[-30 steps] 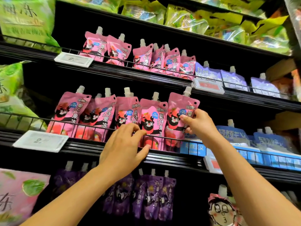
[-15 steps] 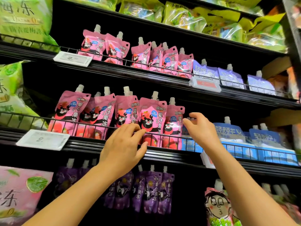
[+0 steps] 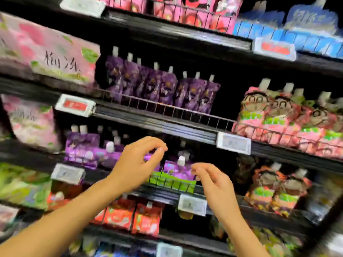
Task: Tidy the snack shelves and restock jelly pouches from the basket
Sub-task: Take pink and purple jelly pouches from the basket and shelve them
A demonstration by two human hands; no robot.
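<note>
The view is blurred by motion. A row of dark purple jelly pouches [image 3: 161,88] stands behind a wire rail on one shelf. One shelf lower lie lighter purple pouches [image 3: 83,145], and one purple pouch with a white cap [image 3: 179,168] stands above a green box front. My left hand [image 3: 137,162] hovers in front of that lower shelf, fingers loosely curled and holding nothing. My right hand [image 3: 211,180] hangs just right of the capped pouch, fingers relaxed and holding nothing. Pink pouches [image 3: 194,13] show at the top edge. No basket is in view.
Pink cartoon-face pouches [image 3: 289,117] fill the right of the shelf with the dark purple row, with more of them [image 3: 274,190] below. Large pink bags [image 3: 48,51] sit at the left. Red pouches [image 3: 133,217] stand under my hands. Price tags [image 3: 233,142] clip to the shelf edges.
The view has dropped from the pink pouch shelf to the purple ones below. Both hands have left the pink pouches and come down together, holding nothing.
</note>
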